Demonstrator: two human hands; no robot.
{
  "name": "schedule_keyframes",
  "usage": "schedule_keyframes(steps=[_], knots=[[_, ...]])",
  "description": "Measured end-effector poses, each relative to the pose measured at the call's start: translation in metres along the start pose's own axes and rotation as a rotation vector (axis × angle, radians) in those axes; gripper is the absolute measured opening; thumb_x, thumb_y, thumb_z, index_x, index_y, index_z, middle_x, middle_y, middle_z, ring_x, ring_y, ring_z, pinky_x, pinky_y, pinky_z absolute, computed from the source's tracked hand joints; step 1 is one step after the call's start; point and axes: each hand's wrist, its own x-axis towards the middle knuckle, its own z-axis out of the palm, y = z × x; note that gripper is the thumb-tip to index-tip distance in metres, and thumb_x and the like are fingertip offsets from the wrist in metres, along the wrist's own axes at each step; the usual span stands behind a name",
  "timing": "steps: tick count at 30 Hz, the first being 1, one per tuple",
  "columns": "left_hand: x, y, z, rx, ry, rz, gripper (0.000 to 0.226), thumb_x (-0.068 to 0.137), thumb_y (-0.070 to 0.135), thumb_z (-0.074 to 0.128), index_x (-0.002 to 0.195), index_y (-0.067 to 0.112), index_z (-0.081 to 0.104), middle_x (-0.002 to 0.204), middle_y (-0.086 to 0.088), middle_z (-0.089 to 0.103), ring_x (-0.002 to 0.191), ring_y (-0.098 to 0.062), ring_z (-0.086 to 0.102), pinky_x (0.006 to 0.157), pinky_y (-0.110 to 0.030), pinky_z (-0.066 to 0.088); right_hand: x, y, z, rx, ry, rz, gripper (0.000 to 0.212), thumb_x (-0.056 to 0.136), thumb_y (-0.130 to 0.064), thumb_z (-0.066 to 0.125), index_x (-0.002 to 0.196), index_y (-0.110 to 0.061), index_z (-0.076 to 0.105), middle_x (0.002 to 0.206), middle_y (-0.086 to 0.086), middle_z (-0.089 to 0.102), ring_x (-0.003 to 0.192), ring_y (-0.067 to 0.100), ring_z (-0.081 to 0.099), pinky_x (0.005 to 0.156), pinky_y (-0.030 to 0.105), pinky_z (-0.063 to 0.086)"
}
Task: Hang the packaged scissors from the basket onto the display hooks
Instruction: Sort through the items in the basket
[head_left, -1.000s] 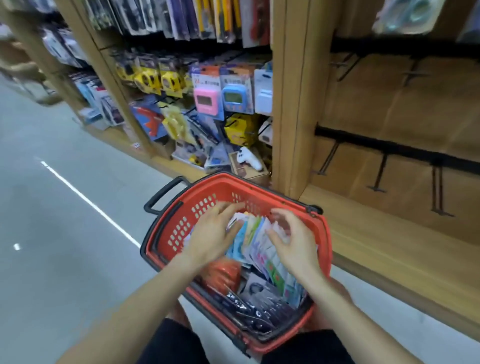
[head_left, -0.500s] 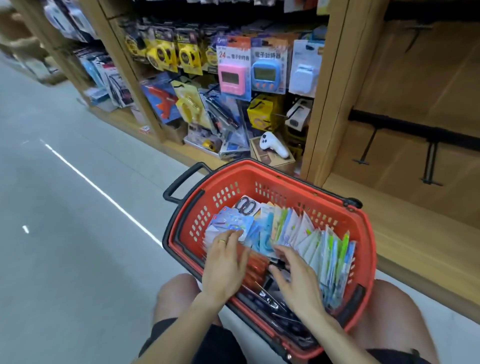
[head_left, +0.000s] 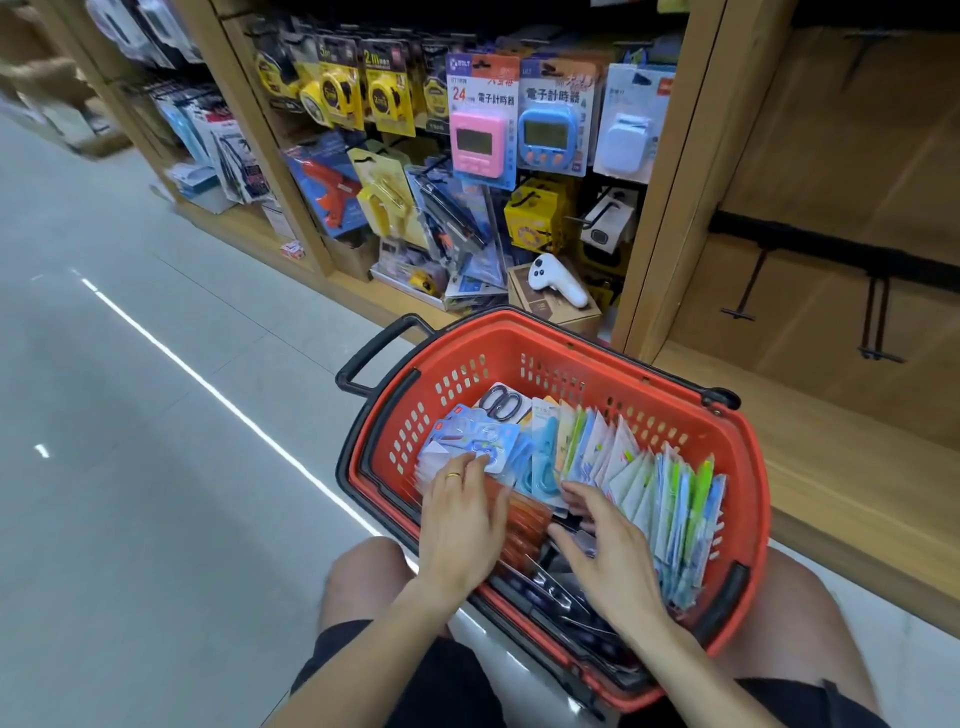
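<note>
A red basket (head_left: 748, 499) sits between my knees, full of packaged scissors (head_left: 623, 467) fanned upright in a row. A pack with black-handled scissors (head_left: 501, 404) lies at the far end, blue packs (head_left: 475, 439) at the left. My left hand (head_left: 462, 525) rests with straight fingers on the blue packs and the orange packs beneath. My right hand (head_left: 605, 551) reaches in beside it, fingers spread and touching the light-blue scissors pack; it grips nothing that I can see. Bare black display hooks (head_left: 878, 322) stick out of the wooden panel at the right.
The shelf bay to the left of the wooden post (head_left: 670, 197) is hung with tape measures (head_left: 337, 93), timers (head_left: 475, 135) and glue guns. A white device (head_left: 556, 278) lies on a box behind the basket. Grey floor (head_left: 130, 467) spreads to the left.
Both hands slid from the far middle of the packs to the near left end of the basket. The view dropped and moved closer; the fanned packs now stand uncovered.
</note>
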Motion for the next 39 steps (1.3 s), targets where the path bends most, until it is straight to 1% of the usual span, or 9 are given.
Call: schedule_keyframes(steps=[4,10,15,18,20,27,32,34,39], knots=[[0.009,0.0,-0.009,-0.07,-0.057,0.024,0.047,0.106,0.036,0.057,0.143,0.009,0.055,0.148,-0.009,0.055,0.135,-0.031,0.051,0.111,-0.042,0.045,0.0,-0.003,0.0,-0.024,-0.032,-0.014,0.052,0.097,-0.04,0.07,0.145,-0.029,0.053,0.139,-0.017,0.061,0.127,0.005,0.059,0.106,0.039,0.052],[0.046,-0.023,-0.022,0.148,0.062,0.097,0.041,0.097,0.03,0.066,0.134,0.012,0.064,0.133,-0.011,0.066,0.12,-0.036,0.061,0.106,-0.05,0.047,0.038,-0.036,0.001,-0.013,-0.046,-0.022,0.048,0.099,-0.04,0.067,0.142,-0.023,0.055,0.138,-0.011,0.061,0.123,0.006,0.06,0.106,0.031,0.049],[0.073,-0.053,-0.023,0.159,-0.024,0.055,0.048,0.096,0.04,0.06,0.138,0.017,0.064,0.131,-0.008,0.066,0.126,-0.035,0.057,0.114,-0.052,0.041,0.119,-0.059,0.017,-0.068,-0.123,0.099,0.054,0.101,-0.047,0.061,0.14,-0.01,0.055,0.134,0.006,0.065,0.126,0.025,0.06,0.101,0.04,0.049],[0.076,-0.058,-0.02,0.079,-0.092,-0.014,0.057,0.093,0.043,0.069,0.142,0.017,0.06,0.137,-0.009,0.062,0.132,-0.035,0.052,0.117,-0.05,0.036,0.158,-0.059,0.029,-0.163,-0.324,0.248,0.047,0.096,-0.055,0.062,0.112,-0.011,0.064,0.106,0.008,0.069,0.11,0.031,0.063,0.078,0.036,0.046],[0.078,-0.058,-0.018,0.049,-0.114,-0.038,0.064,0.09,0.044,0.073,0.145,0.017,0.057,0.141,-0.009,0.06,0.133,-0.034,0.049,0.118,-0.048,0.035,0.172,-0.058,0.034,-0.201,-0.435,0.315,0.043,0.089,-0.055,0.068,0.096,-0.013,0.063,0.093,0.004,0.065,0.101,0.027,0.064,0.071,0.033,0.042],[0.082,-0.06,-0.015,0.056,-0.16,-0.043,0.079,0.088,0.056,0.073,0.153,0.021,0.046,0.154,-0.004,0.05,0.142,-0.029,0.041,0.124,-0.045,0.028,0.193,-0.059,0.047,-0.168,-0.592,0.442,0.079,0.073,-0.049,0.089,0.131,-0.008,0.056,0.129,0.007,0.061,0.117,0.025,0.06,0.096,0.036,0.052],[0.082,-0.06,-0.013,0.021,-0.153,-0.035,0.082,0.087,0.052,0.076,0.155,0.02,0.044,0.156,-0.005,0.048,0.144,-0.028,0.04,0.124,-0.046,0.028,0.188,-0.067,0.053,-0.184,-0.574,0.438,0.075,0.074,-0.045,0.087,0.129,-0.006,0.053,0.123,0.007,0.058,0.109,0.023,0.058,0.087,0.035,0.053],[0.082,-0.06,-0.013,-0.023,-0.153,-0.048,0.081,0.085,0.05,0.077,0.153,0.019,0.046,0.155,-0.005,0.049,0.143,-0.028,0.042,0.123,-0.045,0.031,0.186,-0.068,0.056,-0.107,-0.549,0.458,0.075,0.07,-0.041,0.088,0.127,-0.007,0.053,0.121,0.007,0.056,0.104,0.023,0.057,0.076,0.033,0.05],[0.08,-0.057,-0.021,-0.229,-0.027,-0.11,0.073,0.086,0.025,0.071,0.154,0.018,0.044,0.153,-0.004,0.05,0.142,-0.025,0.046,0.117,-0.036,0.037,0.191,-0.068,0.028,0.009,-0.373,0.465,0.042,0.068,-0.036,0.088,0.088,-0.011,0.061,0.088,0.004,0.062,0.072,0.02,0.057,0.061,0.031,0.042]])
